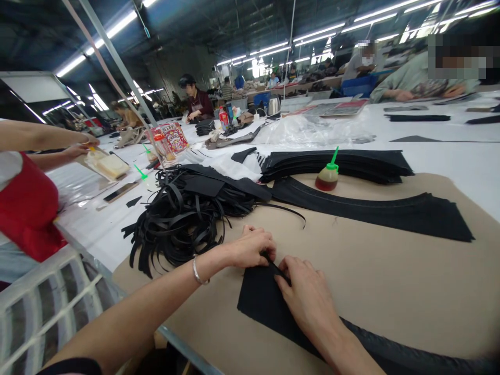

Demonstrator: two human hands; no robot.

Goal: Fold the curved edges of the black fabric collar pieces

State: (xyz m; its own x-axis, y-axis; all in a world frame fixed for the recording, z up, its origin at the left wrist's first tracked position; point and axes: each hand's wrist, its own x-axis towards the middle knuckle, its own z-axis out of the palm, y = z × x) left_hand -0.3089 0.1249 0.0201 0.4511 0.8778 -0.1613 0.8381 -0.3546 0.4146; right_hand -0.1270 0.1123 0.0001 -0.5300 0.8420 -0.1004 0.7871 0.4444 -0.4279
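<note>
A black fabric piece [261, 302] lies flat on the brown cardboard sheet [390, 281] in front of me. My left hand [252, 247], with a bracelet on the wrist, pinches the piece's upper corner with curled fingers. My right hand [308, 294] presses on the same piece right beside it, fingertips at the corner and the fingers closed together. A narrow black strip seems to run under both fingertips, though I cannot make it out clearly.
A tangled heap of black strips [183, 219] lies to the left. Long curved black pieces [371, 208] and a stack [336, 164] lie beyond, with a green-capped glue bottle [328, 174]. A person in red [27, 208] works at left; other people sit farther back.
</note>
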